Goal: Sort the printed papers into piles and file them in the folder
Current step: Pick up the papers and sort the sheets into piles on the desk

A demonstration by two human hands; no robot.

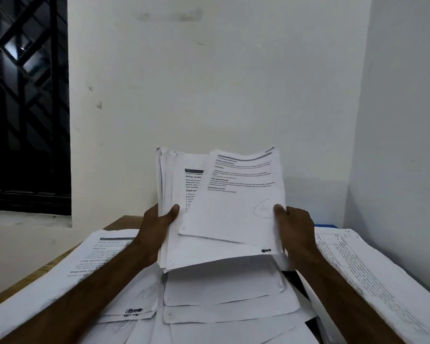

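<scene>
At paper stack [221, 242] edges, both hands [157, 227]

Perhaps an office: paper-strewn desk [124, 220], bare walls [209, 83].

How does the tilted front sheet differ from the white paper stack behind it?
The tilted white printed sheet is a single page, pinched by the right hand; the white paper stack holds many pages, gripped by the left hand. The sheet sits skewed and bears a pen-drawn circle; the stack stands straighter. Both are white with black print.
</scene>
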